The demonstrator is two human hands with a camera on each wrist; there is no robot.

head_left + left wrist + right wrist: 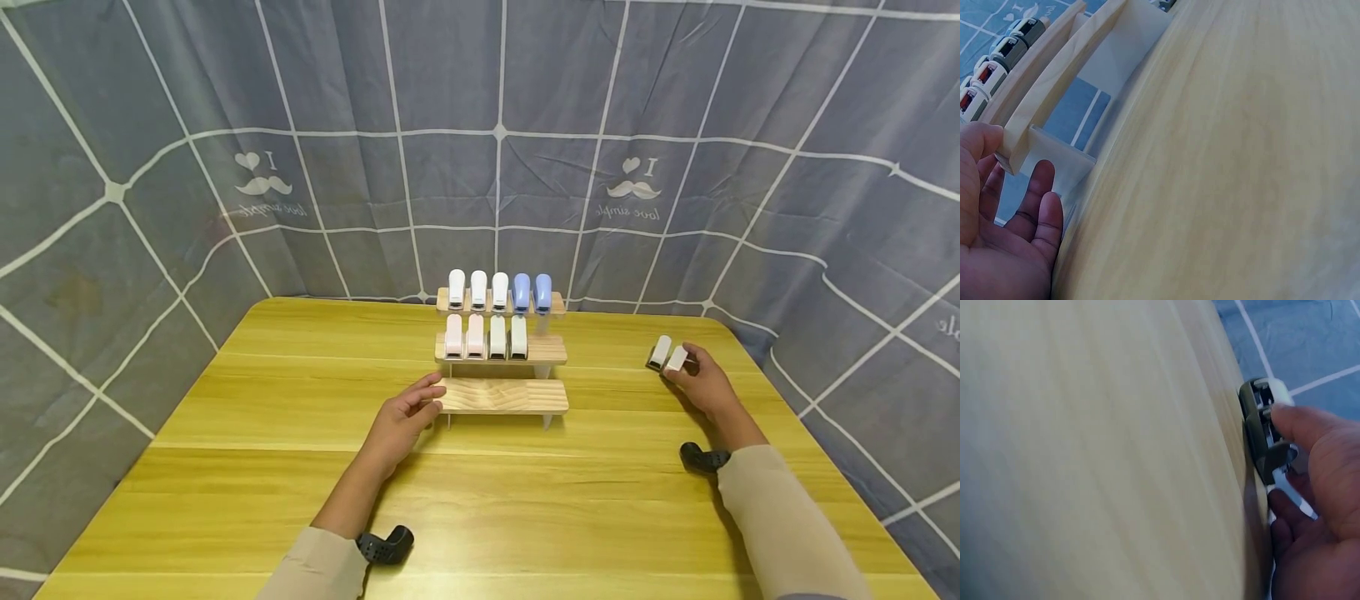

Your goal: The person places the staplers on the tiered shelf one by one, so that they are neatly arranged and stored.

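Observation:
At the right of the table my right hand [705, 387] pinches a small white stapler [676, 359] between thumb and fingers. Right beside it lies a second white stapler [660, 350]; in the right wrist view both staplers show dark undersides, and the thumb covers part of the held one [1262, 447]. My left hand [405, 419] grips the left end of the lowest shelf of a three-tier wooden stand [510, 396]. In the left wrist view, the thumb lies against the shelf end [1017, 140], and the two outer fingers extend below it.
The top tier bears three white staplers [478, 289] and two blue staplers [542, 292]. On the middle tier stand two pink staplers [475, 336] and two pale grey-green staplers [497, 337]. A grey checked curtain [450, 183] surrounds the yellow wooden table [300, 400].

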